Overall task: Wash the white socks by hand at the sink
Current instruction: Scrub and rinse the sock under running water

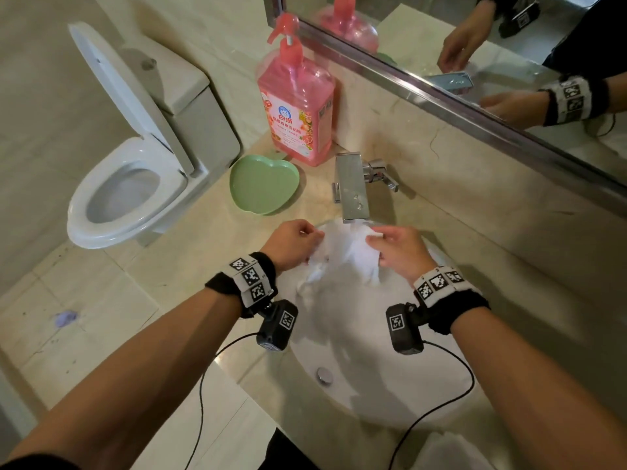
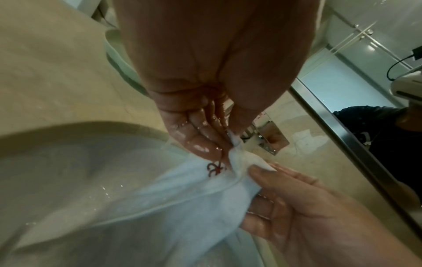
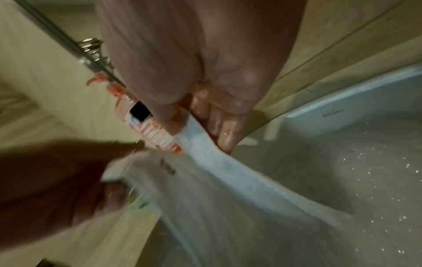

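Socks (image 1: 349, 252), white and wet, hang stretched between both hands just under the spout of the faucet (image 1: 353, 188), above the back of the sink (image 1: 373, 385). The fabric bears a small dark red mark, seen in the left wrist view near the pinch point. How many socks are bunched there cannot be told.

The left hand (image 1: 293, 245) pinches one edge of the cloth, its fingers (image 2: 200, 142) pressed together against the thumb with the fabric clamped between them. The right hand (image 1: 400, 249) grips the other edge, thumb on top and fingers (image 3: 226, 133) curled beneath, clamped on the cloth. Both hands glisten with water. Each wrist carries a black band with checkered markers and a small camera with a cable.

Droplets speckle the sink wall, and a metal drain stopper (image 1: 325, 375) sits near the front of the bowl. On the counter (image 1: 210, 252) behind the left hand rests a green heart-shaped dish (image 1: 263, 184), and just beyond it stands a pink pump bottle (image 1: 295, 106) of detergent. A mirror (image 1: 509, 45) runs along the wall. A toilet (image 1: 129, 184) with its lid raised stands to the left.
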The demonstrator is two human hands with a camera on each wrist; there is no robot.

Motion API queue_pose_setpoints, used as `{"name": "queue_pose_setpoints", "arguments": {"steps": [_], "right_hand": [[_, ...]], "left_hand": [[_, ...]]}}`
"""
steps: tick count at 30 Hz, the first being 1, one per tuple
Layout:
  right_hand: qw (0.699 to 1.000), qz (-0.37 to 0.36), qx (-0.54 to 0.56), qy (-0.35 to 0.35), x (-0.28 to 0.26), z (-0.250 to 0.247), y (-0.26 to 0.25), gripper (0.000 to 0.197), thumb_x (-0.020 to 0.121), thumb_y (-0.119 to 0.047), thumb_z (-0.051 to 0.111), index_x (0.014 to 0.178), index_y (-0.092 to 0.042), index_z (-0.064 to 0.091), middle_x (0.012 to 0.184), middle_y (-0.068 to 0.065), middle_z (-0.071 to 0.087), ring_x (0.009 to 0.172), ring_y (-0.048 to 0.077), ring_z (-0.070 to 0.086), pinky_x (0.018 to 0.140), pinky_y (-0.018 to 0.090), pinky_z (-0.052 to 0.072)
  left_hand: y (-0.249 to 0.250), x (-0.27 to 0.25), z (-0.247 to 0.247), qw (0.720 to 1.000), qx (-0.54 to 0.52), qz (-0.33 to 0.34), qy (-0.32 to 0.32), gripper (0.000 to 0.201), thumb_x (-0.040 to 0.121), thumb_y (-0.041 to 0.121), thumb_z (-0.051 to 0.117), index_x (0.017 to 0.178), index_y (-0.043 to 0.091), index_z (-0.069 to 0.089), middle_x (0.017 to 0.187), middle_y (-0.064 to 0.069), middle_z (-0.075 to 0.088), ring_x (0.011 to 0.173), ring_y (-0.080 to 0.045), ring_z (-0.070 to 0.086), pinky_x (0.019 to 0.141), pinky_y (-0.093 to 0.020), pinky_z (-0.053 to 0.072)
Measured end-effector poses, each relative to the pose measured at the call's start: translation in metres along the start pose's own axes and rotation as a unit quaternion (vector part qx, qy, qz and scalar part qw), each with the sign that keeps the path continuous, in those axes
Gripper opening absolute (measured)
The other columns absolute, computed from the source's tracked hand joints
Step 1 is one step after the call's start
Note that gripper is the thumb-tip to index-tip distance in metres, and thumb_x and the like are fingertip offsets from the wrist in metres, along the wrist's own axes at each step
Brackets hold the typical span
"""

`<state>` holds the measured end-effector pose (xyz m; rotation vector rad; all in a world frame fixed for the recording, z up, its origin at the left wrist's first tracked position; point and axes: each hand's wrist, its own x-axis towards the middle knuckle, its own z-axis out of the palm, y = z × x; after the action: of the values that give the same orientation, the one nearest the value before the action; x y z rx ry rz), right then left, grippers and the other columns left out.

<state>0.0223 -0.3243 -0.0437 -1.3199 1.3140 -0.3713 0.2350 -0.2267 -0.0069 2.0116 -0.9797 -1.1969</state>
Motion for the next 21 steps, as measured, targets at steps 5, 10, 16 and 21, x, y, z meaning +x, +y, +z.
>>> {"name": "queue_pose_setpoints", "arguments": {"steps": [5, 10, 16, 21], "right_hand": [[0.983, -0.139, -0.114, -0.022, -0.021, 0.027, -0.002, 0.031, 0.095, -0.024, 0.065, 0.124, -0.013, 0.07, 0.104, -0.005, 0.075, 0.081, -0.017, 0.063, 0.072, 0.002, 0.046], [0.979, -0.16, -0.122, -0.041, -0.032, 0.032, 0.001, 0.039, 0.099, -0.032, 0.057, 0.134, -0.015, 0.063, 0.108, 0.0, 0.076, 0.098, 0.008, 0.07, 0.089, 0.025, 0.056], [0.958, -0.216, -0.184, -0.031, -0.037, 0.038, 0.007, 0.045, 0.088, -0.03, 0.074, 0.131, -0.024, 0.064, 0.091, -0.015, 0.075, 0.07, -0.006, 0.063, 0.075, 0.019, 0.056], [0.968, -0.211, -0.136, -0.025, -0.033, 0.03, 0.005, 0.035, 0.091, -0.002, 0.059, 0.123, -0.012, 0.07, 0.083, 0.01, 0.075, 0.07, 0.021, 0.068, 0.07, 0.037, 0.059]], "left_hand": [[0.023, 0.005, 0.027, 0.991, -0.118, -0.061, -0.025, 0.017, 0.096, 0.019, 0.061, 0.097, 0.003, 0.056, 0.075, -0.01, 0.063, 0.055, -0.016, 0.063, 0.053, -0.027, 0.057], [0.027, 0.011, 0.038, 0.981, -0.162, -0.109, -0.003, 0.01, 0.095, 0.014, 0.058, 0.097, 0.006, 0.053, 0.082, -0.017, 0.067, 0.064, -0.023, 0.068, 0.057, -0.032, 0.06], [0.024, 0.016, 0.041, 0.981, -0.158, -0.115, -0.015, 0.006, 0.091, 0.011, 0.06, 0.094, 0.008, 0.055, 0.081, -0.012, 0.071, 0.063, -0.017, 0.072, 0.056, -0.025, 0.057], [0.011, 0.024, 0.027, 0.996, -0.016, -0.085, -0.01, 0.024, 0.088, 0.03, 0.057, 0.099, 0.009, 0.059, 0.093, -0.008, 0.07, 0.083, -0.022, 0.064, 0.076, -0.035, 0.053]]}}
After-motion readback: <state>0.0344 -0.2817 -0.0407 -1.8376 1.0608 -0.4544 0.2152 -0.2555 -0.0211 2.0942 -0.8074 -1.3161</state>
